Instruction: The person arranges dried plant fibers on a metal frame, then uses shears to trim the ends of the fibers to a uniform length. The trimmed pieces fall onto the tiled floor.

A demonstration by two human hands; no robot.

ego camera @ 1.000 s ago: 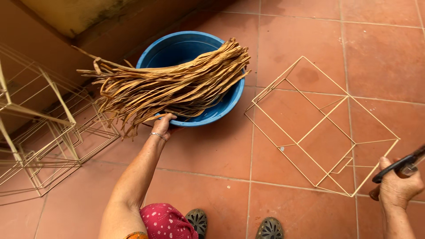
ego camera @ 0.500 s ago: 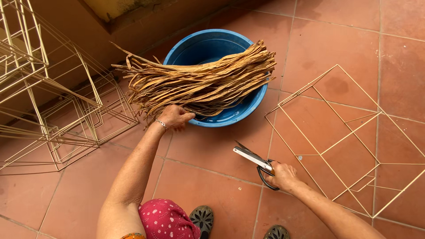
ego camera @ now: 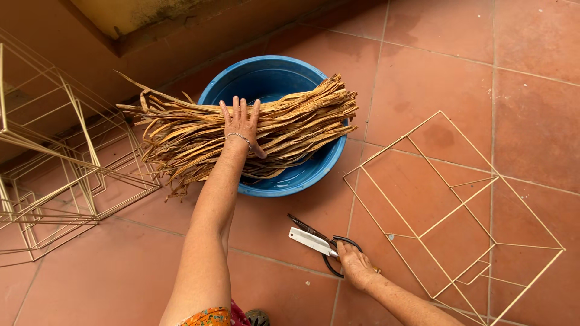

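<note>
Head view shows the left hand spread flat, fingers open, pressing the bundle of dried brown strips steady across the blue basin, while the right hand rests on the handles of scissors lying on the tiled floor, ready within reach

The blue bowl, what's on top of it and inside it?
A bundle of dry brown strips lies across the blue bowl, with the left hand pressing on it. Bare blue shows behind; the rest is covered.

Home craft yard: terracotta tiled floor, wire frames.
</note>
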